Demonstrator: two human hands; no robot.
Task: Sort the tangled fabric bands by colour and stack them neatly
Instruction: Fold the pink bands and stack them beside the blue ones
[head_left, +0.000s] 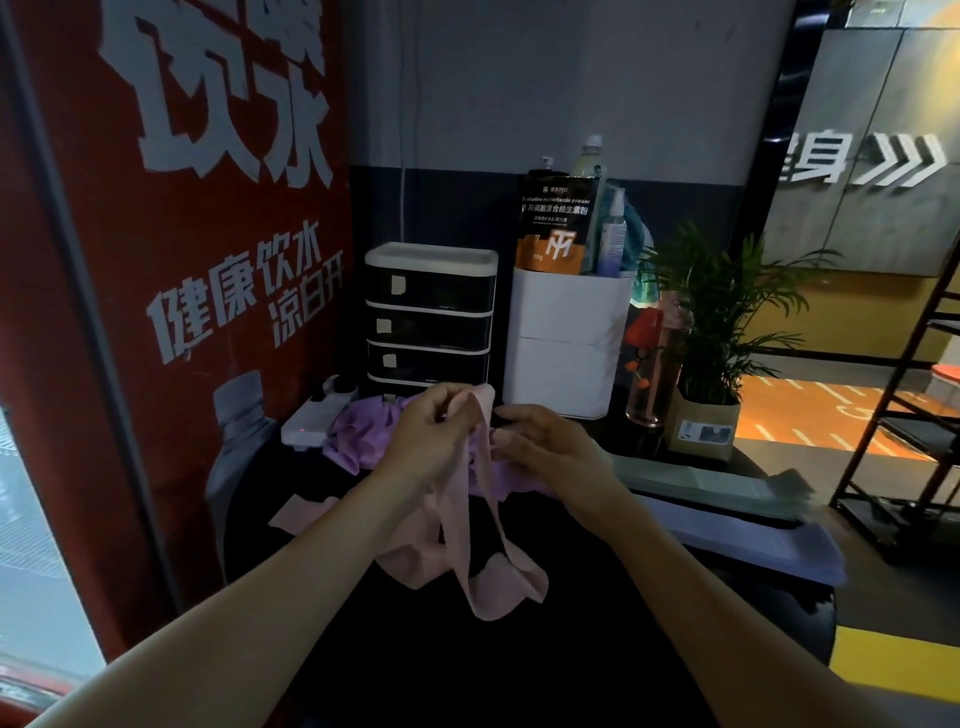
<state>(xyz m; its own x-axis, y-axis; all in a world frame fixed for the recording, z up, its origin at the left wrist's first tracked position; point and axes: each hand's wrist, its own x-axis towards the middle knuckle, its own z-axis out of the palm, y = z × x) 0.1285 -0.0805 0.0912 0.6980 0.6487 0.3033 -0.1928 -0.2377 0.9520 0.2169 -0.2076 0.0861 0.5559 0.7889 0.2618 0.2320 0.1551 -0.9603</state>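
So we're mid-untangle here. Our left hand (431, 431) has its fingers curled round the top of a pink band (480, 525), holding it up off the black table (597, 649), and the loops hang down to a bunched pink heap just in front of us. Our right hand (540, 441) is pinching the same pink band right beside the left, fingers bent in on the fabric, looks like it's picking at a twist or knot.

Behind our hands sits the purple pile (358, 436), still in a messy clump, with more purple peeking out under the right hand. Over on the right we can see 2 flat stacks already laid out: a green stack (727, 486) and a pale lilac stack (753, 545) nearer us. 1 loose pink strip (298, 514) lies flat to the left.

Our guess: pink is the colour being worked now. Next move probably needs the hands pulling apart to slip the loop free, then flattening it. Hard to tell how many pink bands are knotted together in that heap.
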